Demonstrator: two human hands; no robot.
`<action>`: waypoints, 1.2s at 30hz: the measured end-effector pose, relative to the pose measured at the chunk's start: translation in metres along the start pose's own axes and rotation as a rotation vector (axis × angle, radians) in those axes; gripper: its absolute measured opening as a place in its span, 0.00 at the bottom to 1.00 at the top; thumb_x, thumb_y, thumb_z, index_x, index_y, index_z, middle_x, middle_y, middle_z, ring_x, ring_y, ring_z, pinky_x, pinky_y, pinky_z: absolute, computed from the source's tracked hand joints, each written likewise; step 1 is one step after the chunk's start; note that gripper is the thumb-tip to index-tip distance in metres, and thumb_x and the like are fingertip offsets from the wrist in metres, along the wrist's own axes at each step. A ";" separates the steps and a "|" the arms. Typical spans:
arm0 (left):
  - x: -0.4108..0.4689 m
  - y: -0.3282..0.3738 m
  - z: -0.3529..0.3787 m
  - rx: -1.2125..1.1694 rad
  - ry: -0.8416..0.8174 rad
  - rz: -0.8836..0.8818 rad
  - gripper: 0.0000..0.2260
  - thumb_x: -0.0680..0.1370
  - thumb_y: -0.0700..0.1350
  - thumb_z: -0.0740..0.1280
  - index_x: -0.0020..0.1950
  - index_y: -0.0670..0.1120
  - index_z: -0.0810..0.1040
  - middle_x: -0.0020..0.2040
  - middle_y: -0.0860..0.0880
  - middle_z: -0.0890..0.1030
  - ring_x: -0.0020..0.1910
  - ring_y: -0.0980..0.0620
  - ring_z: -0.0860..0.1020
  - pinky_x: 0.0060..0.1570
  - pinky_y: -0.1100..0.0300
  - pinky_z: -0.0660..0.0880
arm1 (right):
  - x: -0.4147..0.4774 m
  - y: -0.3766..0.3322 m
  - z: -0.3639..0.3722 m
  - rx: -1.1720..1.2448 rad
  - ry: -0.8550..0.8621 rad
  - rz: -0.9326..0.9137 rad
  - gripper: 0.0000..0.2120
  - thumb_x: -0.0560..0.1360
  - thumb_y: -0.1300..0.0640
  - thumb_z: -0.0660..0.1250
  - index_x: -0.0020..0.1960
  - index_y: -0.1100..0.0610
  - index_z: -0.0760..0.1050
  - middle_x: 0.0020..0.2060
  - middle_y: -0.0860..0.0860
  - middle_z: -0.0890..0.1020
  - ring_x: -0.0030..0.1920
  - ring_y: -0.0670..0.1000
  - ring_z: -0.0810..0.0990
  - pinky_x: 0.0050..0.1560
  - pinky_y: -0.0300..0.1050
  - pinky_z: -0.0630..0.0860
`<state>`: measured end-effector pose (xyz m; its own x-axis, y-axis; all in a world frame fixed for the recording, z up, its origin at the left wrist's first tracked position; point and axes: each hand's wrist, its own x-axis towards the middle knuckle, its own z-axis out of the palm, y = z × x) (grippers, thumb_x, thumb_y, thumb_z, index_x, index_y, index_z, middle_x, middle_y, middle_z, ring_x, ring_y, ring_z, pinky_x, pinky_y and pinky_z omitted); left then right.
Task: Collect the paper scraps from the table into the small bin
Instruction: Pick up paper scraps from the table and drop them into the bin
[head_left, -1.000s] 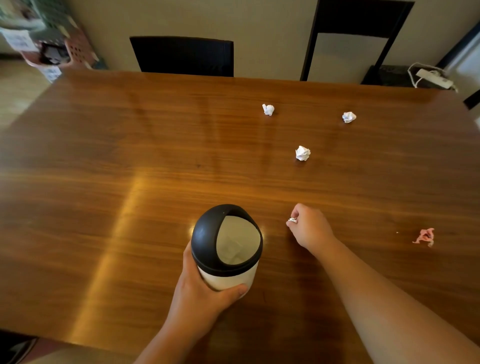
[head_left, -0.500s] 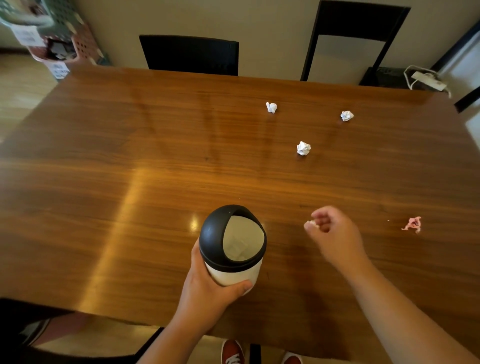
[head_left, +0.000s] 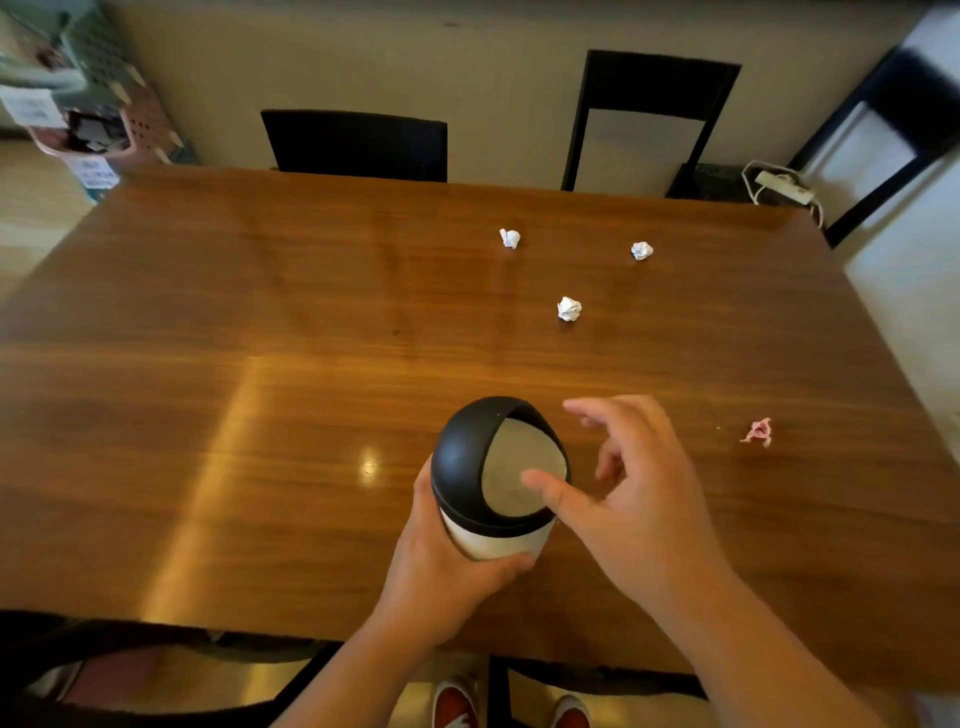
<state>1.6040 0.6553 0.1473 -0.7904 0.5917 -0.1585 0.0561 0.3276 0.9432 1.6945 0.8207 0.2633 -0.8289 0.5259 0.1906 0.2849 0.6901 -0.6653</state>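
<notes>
A small white bin (head_left: 498, 540) with a black domed swing lid (head_left: 460, 457) stands near the front edge of the wooden table (head_left: 260, 395). My left hand (head_left: 441, 571) is wrapped around its body. My right hand (head_left: 634, 493) hovers just right of the lid, fingers spread and empty, its thumb over the grey flap. Three white crumpled paper scraps lie farther back: one at the centre (head_left: 569, 308), one behind it to the left (head_left: 509, 238), one to the right (head_left: 641, 250). A pink scrap (head_left: 757, 432) lies to the right.
Two dark chairs (head_left: 358, 145) (head_left: 649, 114) stand at the far side of the table against the wall. Stacked baskets (head_left: 88, 104) sit on the floor at the back left. A power strip (head_left: 784, 187) lies at the back right. My red shoes (head_left: 457, 706) show below the table's front edge.
My right hand carried a small scrap from the table to the bin lid and opened; the scrap is no longer visible. The left hand kept holding the bin.
</notes>
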 end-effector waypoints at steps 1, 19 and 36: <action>0.001 0.002 0.002 -0.001 -0.002 0.004 0.54 0.57 0.69 0.83 0.76 0.69 0.57 0.65 0.70 0.74 0.63 0.70 0.74 0.51 0.68 0.74 | -0.002 0.009 -0.007 0.015 0.027 0.019 0.31 0.65 0.30 0.63 0.64 0.43 0.71 0.50 0.37 0.71 0.43 0.43 0.74 0.35 0.33 0.74; 0.037 0.029 0.152 0.082 0.047 -0.109 0.52 0.46 0.75 0.79 0.63 0.83 0.54 0.60 0.79 0.72 0.56 0.81 0.71 0.46 0.72 0.70 | 0.024 0.335 -0.111 -0.211 -0.231 0.632 0.26 0.71 0.44 0.73 0.65 0.51 0.73 0.57 0.50 0.79 0.55 0.51 0.79 0.49 0.45 0.73; 0.046 0.041 0.237 0.130 0.166 -0.186 0.53 0.47 0.72 0.82 0.63 0.85 0.54 0.60 0.79 0.70 0.59 0.79 0.70 0.51 0.66 0.72 | 0.074 0.395 -0.052 -0.311 -0.279 0.444 0.13 0.76 0.53 0.68 0.60 0.54 0.76 0.56 0.52 0.74 0.48 0.52 0.79 0.42 0.42 0.77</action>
<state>1.7142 0.8706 0.1096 -0.8829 0.3877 -0.2648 -0.0294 0.5173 0.8553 1.7710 1.1579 0.0515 -0.6816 0.6757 -0.2809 0.7246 0.5699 -0.3876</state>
